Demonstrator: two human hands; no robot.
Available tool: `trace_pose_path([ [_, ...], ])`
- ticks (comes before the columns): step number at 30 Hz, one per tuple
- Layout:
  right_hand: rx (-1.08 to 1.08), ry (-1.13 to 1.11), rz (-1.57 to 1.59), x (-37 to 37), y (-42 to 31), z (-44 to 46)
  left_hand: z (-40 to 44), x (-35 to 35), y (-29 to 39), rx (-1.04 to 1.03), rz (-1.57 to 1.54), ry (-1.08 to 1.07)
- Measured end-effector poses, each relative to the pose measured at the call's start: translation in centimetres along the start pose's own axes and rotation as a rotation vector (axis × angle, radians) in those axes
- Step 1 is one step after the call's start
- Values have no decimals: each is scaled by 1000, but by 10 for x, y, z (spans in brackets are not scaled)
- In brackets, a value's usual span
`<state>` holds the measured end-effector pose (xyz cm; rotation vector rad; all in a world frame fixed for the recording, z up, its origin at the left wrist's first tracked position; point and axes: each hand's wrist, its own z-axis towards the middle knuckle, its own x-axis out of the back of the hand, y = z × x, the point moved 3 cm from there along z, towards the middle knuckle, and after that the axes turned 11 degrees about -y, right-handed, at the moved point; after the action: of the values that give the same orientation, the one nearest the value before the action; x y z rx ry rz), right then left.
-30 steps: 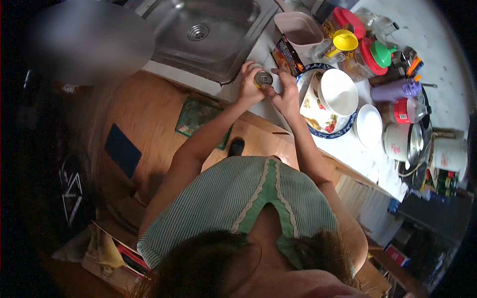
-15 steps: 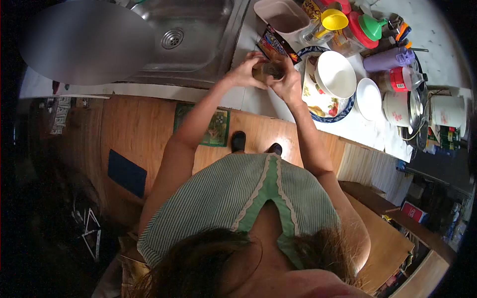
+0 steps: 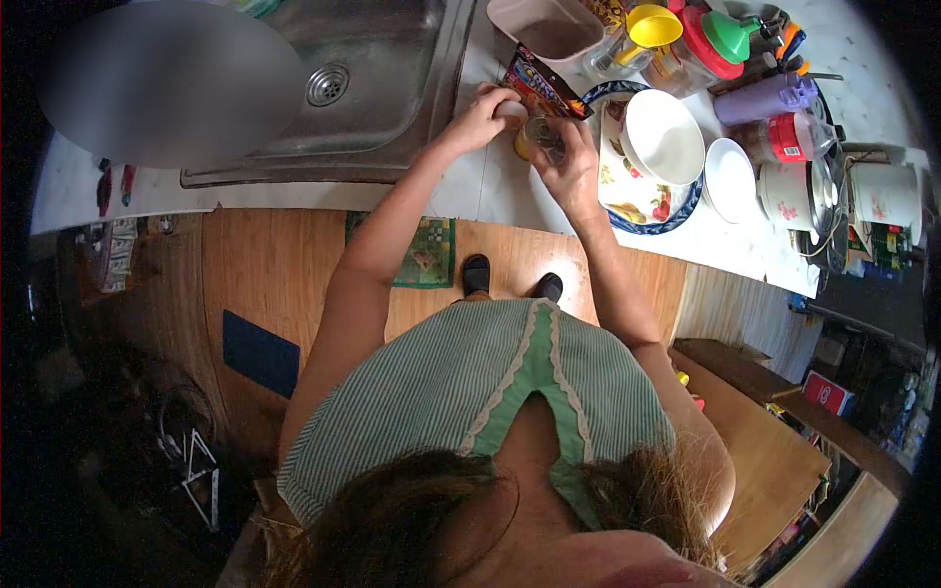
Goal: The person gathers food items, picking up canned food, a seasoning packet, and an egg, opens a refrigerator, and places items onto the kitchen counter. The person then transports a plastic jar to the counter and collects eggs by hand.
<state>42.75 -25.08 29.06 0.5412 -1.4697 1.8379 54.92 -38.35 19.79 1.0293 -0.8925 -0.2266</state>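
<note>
Over the counter's front part, my right hand [image 3: 570, 169] is closed around a small clear glass jar [image 3: 542, 140], tilted so its round end faces up; something yellowish shows at its side. Just left of the jar, my left hand [image 3: 474, 122] pinches a pale round lid [image 3: 510, 112], partly covered by the fingers. Lid and jar are close together; whether they touch I cannot tell. Behind both hands lies a dark packet [image 3: 545, 86] with bright lettering. To the right of my right hand, a white bowl [image 3: 663, 137] sits on a fruit-patterned plate with a blue rim [image 3: 650, 228].
A steel sink [image 3: 392, 157] is at the left. Along the back stand a beige tub [image 3: 549, 27], a yellow funnel [image 3: 654, 26], a green funnel [image 3: 727, 35] and a purple bottle [image 3: 765, 98]. A small white bowl [image 3: 729, 181] and a white pot [image 3: 787, 196] are further right.
My left hand has moved slightly left off the jar with the lid in its fingers. My right hand keeps the jar, which now shows its round end. The view has shifted slightly.
</note>
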Motion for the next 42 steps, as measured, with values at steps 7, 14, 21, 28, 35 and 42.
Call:
trace_pose_path([
  [7,68,12,-68,5,-7,-3,-2,-3,1,247,-223,36],
  [14,19,-25,-46,2,1,-4,-10,-3,7,127,-92,159],
  [21,23,-19,-74,-6,8,0,-8,-4,6,206,-171,84],
  [28,109,68,-60,10,-3,-6,-11,-6,2,147,-125,114],
  [35,147,-21,-14,36,-9,-47,-17,1,6,156,-144,108],
  [42,122,-130,-74,69,-6,-104,-33,13,15,88,50,181],
])
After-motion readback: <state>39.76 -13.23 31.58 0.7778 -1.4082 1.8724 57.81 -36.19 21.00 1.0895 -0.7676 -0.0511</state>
